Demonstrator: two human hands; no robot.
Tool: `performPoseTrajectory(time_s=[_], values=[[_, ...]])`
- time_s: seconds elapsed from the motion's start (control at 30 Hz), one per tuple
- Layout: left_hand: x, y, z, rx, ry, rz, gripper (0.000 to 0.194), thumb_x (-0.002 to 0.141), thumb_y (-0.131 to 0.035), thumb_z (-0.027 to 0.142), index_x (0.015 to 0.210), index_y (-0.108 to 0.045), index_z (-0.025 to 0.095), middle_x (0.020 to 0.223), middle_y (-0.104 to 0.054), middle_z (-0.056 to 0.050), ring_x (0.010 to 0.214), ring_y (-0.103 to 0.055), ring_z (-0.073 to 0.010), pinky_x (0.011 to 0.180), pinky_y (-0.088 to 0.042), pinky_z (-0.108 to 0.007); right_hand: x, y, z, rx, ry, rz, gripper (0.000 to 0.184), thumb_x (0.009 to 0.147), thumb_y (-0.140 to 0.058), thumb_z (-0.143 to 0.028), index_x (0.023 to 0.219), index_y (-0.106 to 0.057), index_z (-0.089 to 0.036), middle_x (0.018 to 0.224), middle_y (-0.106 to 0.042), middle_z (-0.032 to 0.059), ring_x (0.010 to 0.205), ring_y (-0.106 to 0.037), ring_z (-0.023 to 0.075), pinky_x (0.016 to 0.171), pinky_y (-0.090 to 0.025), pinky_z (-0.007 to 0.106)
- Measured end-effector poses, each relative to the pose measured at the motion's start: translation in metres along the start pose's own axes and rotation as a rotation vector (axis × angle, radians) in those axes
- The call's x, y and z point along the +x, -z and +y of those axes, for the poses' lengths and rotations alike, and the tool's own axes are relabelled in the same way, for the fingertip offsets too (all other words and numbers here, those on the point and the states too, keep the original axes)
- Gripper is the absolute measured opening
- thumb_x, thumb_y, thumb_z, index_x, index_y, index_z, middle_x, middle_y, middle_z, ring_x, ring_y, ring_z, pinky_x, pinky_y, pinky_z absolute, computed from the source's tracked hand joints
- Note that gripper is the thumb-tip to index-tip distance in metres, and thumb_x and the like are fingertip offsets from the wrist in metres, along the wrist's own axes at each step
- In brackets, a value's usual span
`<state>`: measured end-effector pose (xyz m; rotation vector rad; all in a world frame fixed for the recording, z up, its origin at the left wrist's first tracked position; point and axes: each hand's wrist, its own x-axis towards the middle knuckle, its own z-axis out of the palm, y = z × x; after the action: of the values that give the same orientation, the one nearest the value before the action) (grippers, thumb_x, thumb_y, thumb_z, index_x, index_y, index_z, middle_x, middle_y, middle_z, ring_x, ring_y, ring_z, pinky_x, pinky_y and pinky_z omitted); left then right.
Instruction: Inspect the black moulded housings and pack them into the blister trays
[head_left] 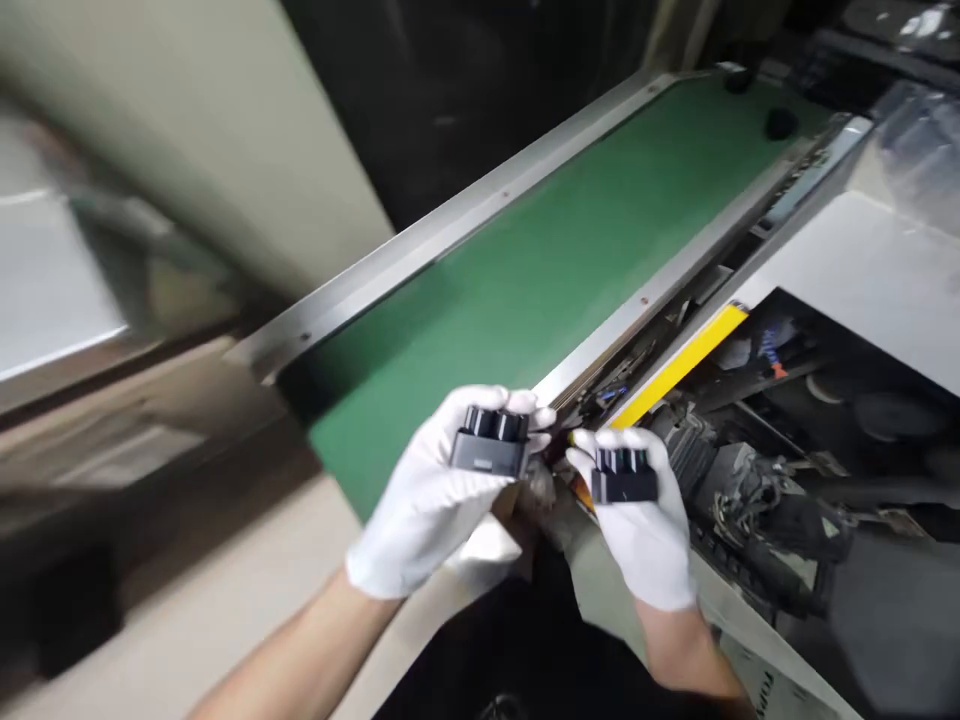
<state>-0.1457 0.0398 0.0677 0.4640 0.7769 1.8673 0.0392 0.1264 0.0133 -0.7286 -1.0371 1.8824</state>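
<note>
Both of my hands wear white gloves and are raised near the close end of a green conveyor belt [517, 280]. Resting in my left hand [431, 500] is a black plastic part [489, 445] with a wide base and short upright sections, my fingers curled behind it. A similar black plastic part [624, 476] sits in my right hand [641, 540], its raised sections pointing away from me and the fingertips behind it. The two parts are apart from each other. Their exact kind cannot be made out.
Metal rails [510, 190] edge the belt, and dark round objects [781, 124] lie at its far end. To the right, a yellow strip [679, 365] borders an opening with machinery and cables [757, 490]. A cardboard surface [247, 600] lies at the left, blurred.
</note>
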Motion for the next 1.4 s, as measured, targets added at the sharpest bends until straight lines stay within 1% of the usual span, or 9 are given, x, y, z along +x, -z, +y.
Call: performPoseTrajectory(time_s=[0.1, 0.2, 0.37, 0.5, 0.7, 0.87, 1.03, 1.2, 1.4], values=[[-0.088, 0.029, -0.006, -0.109, -0.117, 0.188, 0.045, 0.073, -0.1, 0.018, 0.11, -0.078, 0.029, 0.121, -0.077, 0.0, 0.113, -0.075, -0.0164, 0.1, -0.065, -0.026, -0.028, -0.078, 0.028, 0.013, 0.01, -0.301, 0.041, 0.082, -0.093, -0.033, 0.116, -0.071, -0.033, 0.122, -0.079, 0.0027, 0.119, -0.077, 0.0256, 0.114, -0.063, 0.052], [-0.153, 0.058, 0.006, -0.105, -0.265, 0.329, 0.046, 0.074, -0.099, 0.018, 0.113, -0.078, 0.032, 0.125, -0.076, 0.0, 0.116, -0.074, -0.0167, 0.103, -0.064, -0.026, -0.076, -0.128, 0.064, -0.001, 0.011, -0.445, 0.04, 0.084, -0.092, -0.037, 0.118, -0.07, -0.033, 0.122, -0.079, 0.0008, 0.114, -0.078, 0.0237, 0.112, -0.064, 0.049], [-0.245, 0.095, 0.026, -0.075, -0.368, 0.498, 0.044, 0.073, -0.1, 0.019, 0.11, -0.08, 0.033, 0.124, -0.077, 0.0, 0.123, -0.073, -0.0204, 0.109, -0.062, -0.03, -0.14, -0.165, 0.107, -0.052, -0.069, -0.609, 0.042, 0.083, -0.093, -0.038, 0.117, -0.069, -0.032, 0.123, -0.08, 0.0, 0.118, -0.078, 0.0237, 0.111, -0.066, 0.046], [-0.288, 0.108, 0.023, -0.07, -0.446, 0.602, 0.046, 0.074, -0.098, 0.021, 0.114, -0.079, 0.033, 0.127, -0.078, -0.001, 0.128, -0.072, -0.024, 0.114, -0.061, -0.036, -0.166, -0.18, 0.123, -0.128, -0.096, -0.725, 0.045, 0.085, -0.092, -0.044, 0.119, -0.067, -0.03, 0.124, -0.079, 0.0047, 0.122, -0.077, 0.0286, 0.114, -0.064, 0.054], [-0.305, 0.112, 0.019, -0.052, -0.47, 0.696, 0.048, 0.072, -0.1, 0.025, 0.114, -0.079, 0.034, 0.13, -0.077, -0.003, 0.129, -0.071, -0.0288, 0.115, -0.062, -0.047, -0.174, -0.183, 0.133, -0.212, -0.081, -0.777, 0.051, 0.082, -0.091, -0.05, 0.12, -0.066, -0.028, 0.125, -0.079, 0.0076, 0.121, -0.077, 0.0299, 0.112, -0.066, 0.051], [-0.298, 0.111, 0.021, -0.015, -0.463, 0.677, 0.048, 0.071, -0.102, 0.029, 0.114, -0.08, 0.037, 0.133, -0.077, -0.002, 0.132, -0.071, -0.0286, 0.114, -0.064, -0.045, -0.166, -0.181, 0.13, -0.267, -0.007, -0.793, 0.049, 0.084, -0.087, -0.055, 0.122, -0.067, -0.03, 0.126, -0.079, 0.0078, 0.122, -0.078, 0.0307, 0.111, -0.067, 0.05], [-0.284, 0.104, 0.022, 0.249, -0.538, 0.797, 0.045, 0.088, -0.09, 0.028, 0.13, -0.076, 0.035, 0.143, -0.074, -0.003, 0.138, -0.069, -0.0271, 0.124, -0.057, -0.046, -0.172, -0.186, 0.124, -0.453, 0.225, -0.695, 0.039, 0.096, -0.078, -0.034, 0.134, -0.072, -0.037, 0.134, -0.079, 0.0026, 0.131, -0.074, 0.0311, 0.117, -0.064, 0.05], [-0.273, 0.102, 0.019, 0.764, -0.726, 0.737, 0.055, 0.1, -0.07, 0.018, 0.153, -0.064, 0.034, 0.157, -0.066, -0.004, 0.15, -0.06, -0.0279, 0.13, -0.052, -0.048, -0.179, -0.191, 0.133, -0.653, 0.527, -0.661, 0.069, 0.101, -0.064, -0.021, 0.163, -0.051, -0.047, 0.158, -0.066, 0.0004, 0.148, -0.063, 0.0326, 0.128, -0.054, 0.055], [-0.272, 0.108, 0.015, 0.696, -0.697, 0.772, 0.057, 0.1, -0.067, 0.014, 0.15, -0.065, 0.041, 0.153, -0.068, 0.003, 0.147, -0.062, -0.0231, 0.127, -0.053, -0.037, -0.175, -0.196, 0.14, -0.812, 0.651, -0.709, 0.08, 0.098, -0.06, -0.013, 0.172, -0.04, -0.037, 0.157, -0.066, 0.0059, 0.146, -0.065, 0.0316, 0.123, -0.058, 0.051]])
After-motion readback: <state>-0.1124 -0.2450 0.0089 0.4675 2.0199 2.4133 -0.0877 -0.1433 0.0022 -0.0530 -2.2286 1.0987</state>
